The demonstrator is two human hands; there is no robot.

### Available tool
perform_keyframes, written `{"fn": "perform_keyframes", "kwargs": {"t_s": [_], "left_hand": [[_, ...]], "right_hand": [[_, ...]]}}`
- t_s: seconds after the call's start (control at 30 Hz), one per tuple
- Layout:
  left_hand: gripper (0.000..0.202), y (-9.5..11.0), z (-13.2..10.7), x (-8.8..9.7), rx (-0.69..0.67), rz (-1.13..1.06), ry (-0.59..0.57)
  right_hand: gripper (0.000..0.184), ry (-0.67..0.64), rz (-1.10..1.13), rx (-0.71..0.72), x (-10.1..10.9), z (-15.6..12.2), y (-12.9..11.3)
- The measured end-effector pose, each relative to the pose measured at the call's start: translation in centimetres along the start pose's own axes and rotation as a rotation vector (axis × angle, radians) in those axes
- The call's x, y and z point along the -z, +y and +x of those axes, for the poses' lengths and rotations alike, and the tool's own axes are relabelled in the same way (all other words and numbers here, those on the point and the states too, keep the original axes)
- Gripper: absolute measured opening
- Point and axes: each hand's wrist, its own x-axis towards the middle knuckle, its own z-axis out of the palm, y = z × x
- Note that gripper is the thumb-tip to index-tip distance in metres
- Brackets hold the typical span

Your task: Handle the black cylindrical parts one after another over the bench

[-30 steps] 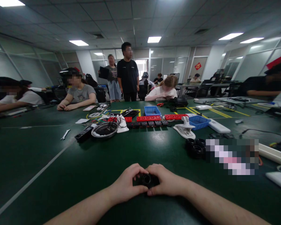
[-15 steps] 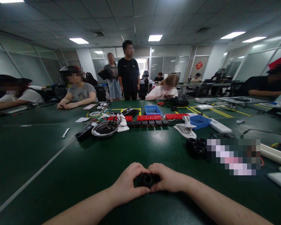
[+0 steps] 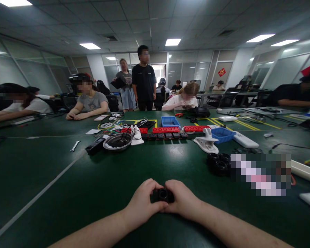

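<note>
A small black round part with a hole in its middle [image 3: 163,195] is held between my two hands just above the green table [image 3: 113,175], its hole facing me. My left hand [image 3: 141,199] curves round its left side, index fingertip on top and thumb below. From the right, my right hand [image 3: 183,198] wraps it with closed fingers, covering much of that side. The fingertips of both hands meet near the part. To the right and farther off lies a cluster of similar black round parts [image 3: 219,164], with openings on top.
Across the middle lie a metal bowl [image 3: 130,142], red and black socket strips [image 3: 166,130], a white clamp [image 3: 206,143] and blue trays [image 3: 169,121] [image 3: 223,136]. A wrench [image 3: 75,146] is at the left. Several people sit or stand beyond, including one in black [image 3: 144,81].
My right hand has closed in further round the black part, and the fingers of both hands sit tighter on it. The whole view has shifted slightly.
</note>
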Motion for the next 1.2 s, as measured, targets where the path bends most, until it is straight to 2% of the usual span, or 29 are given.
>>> {"fn": "perform_keyframes", "kwargs": {"t_s": [0.13,0.2,0.3,0.37,0.47,0.57,0.7,0.9,1.2], "left_hand": [[0.024,-0.2,0.1,-0.4,0.037,-0.004,0.048],[0.024,-0.3,0.2,-0.3,0.036,-0.015,0.057],[0.025,-0.2,0.2,0.1,0.02,-0.041,0.031],[0.026,-0.2,0.1,0.4,-0.005,-0.054,-0.014],[0.032,-0.1,0.1,0.8,-0.053,-0.064,-0.075],[0.035,-0.4,0.1,0.8,-0.111,-0.054,-0.095],[0.034,-0.9,0.2,0.8,-0.168,-0.014,-0.101],[0.036,-1.1,0.3,1.1,-0.24,-0.075,-0.111],[0.037,-0.7,0.0,1.1,-0.186,-0.061,-0.118]], "right_hand": [[0.029,0.053,-0.151,-0.06,-0.5,-0.1,-0.8],[0.031,0.055,-0.189,-0.077,-0.6,-0.2,-0.9],[0.041,0.061,-0.093,0.003,-0.2,-0.4,-0.7],[0.043,0.013,0.033,0.084,0.3,-0.4,-0.3],[0.032,-0.109,0.154,0.136,1.2,-0.3,0.5],[0.026,-0.163,0.2,0.165,1.7,-0.1,1.2],[0.025,-0.183,0.21,0.162,1.6,0.2,1.6],[0.026,-0.19,0.232,0.12,1.6,0.3,1.4],[0.027,-0.183,0.244,0.081,1.4,0.2,1.4]]}}
